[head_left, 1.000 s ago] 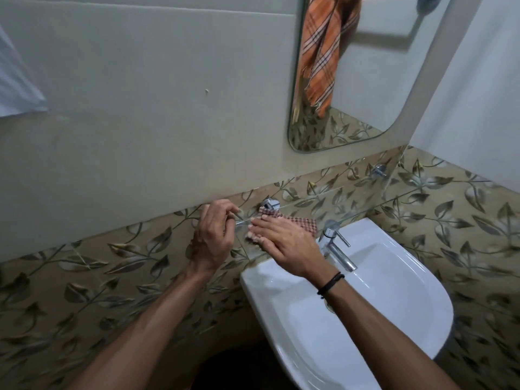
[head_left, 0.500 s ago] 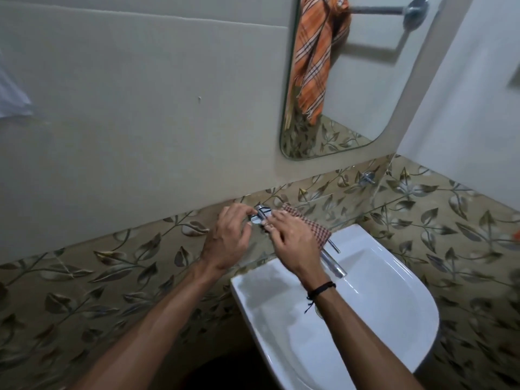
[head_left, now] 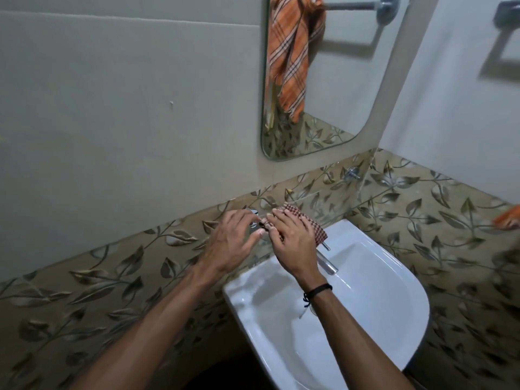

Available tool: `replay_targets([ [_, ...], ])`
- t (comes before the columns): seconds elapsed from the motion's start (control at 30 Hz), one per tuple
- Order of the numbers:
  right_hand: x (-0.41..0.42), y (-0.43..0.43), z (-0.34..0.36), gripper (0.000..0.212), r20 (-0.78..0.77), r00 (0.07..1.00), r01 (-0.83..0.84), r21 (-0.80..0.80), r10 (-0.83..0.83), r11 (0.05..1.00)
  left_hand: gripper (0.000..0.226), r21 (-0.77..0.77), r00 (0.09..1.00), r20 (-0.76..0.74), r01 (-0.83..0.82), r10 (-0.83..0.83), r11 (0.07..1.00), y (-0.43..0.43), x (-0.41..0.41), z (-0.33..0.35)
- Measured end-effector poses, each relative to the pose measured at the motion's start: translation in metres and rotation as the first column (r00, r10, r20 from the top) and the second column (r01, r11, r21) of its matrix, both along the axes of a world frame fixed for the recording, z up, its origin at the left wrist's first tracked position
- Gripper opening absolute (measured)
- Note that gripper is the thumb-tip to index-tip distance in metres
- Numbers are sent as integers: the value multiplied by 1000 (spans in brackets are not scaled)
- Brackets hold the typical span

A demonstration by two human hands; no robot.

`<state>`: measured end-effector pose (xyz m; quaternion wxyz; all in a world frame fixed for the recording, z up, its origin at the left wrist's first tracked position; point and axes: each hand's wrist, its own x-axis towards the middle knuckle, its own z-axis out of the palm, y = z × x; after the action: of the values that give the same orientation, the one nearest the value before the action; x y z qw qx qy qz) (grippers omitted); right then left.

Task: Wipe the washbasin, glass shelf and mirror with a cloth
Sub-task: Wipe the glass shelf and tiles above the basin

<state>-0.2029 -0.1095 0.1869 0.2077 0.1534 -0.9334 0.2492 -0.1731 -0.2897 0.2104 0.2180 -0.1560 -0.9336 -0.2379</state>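
Head view: right hand flat, pressing cloth onto shelf under palm. Left hand spread, empty, alongside at shelf end. Best: even pressure, long strokes away from left hand.

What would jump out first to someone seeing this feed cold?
The two hands meet at the left end of the glass shelf, just above the white washbasin. The right hand presses a red checked cloth onto the glass, and the left hand sits beside it by the chrome bracket. Next comes the orange plaid towel reflected in the mirror at the top.
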Motion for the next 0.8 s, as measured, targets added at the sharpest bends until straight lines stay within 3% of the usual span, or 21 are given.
replay_targets([
  [0.17, -30, 31, -1, 41, 14, 993, 117, -91, -116, 989, 47, -71, 1000, 10, 13, -12, 997, 0, 0, -1],
  [0.33, -50, 41, 1, 44, 177, 946, 320, -352, -273, 880, 47, -87, 1000, 20, 24, -23, 996, 0, 4, 1],
  [0.43, -30, 15, 1, 44, 231, 944, 326, -565, -234, 758, 40, -76, 999, 42, 33, -30, 997, 1, 3, 1],
  [0.53, 8, -24, -6, 43, 181, 970, 241, -694, -160, 679, 30, -10, 996, 66, 61, -60, 998, 8, -2, 6],
  [0.67, 38, -43, -11, 40, 76, 993, 119, -696, -92, 708, 26, 45, 995, 57, 80, -83, 996, 17, -9, 7],
  [0.8, 25, -9, -16, 39, 15, 989, 128, -593, -149, 795, 26, 112, 994, 61, 87, -94, 990, 14, -9, 1],
])
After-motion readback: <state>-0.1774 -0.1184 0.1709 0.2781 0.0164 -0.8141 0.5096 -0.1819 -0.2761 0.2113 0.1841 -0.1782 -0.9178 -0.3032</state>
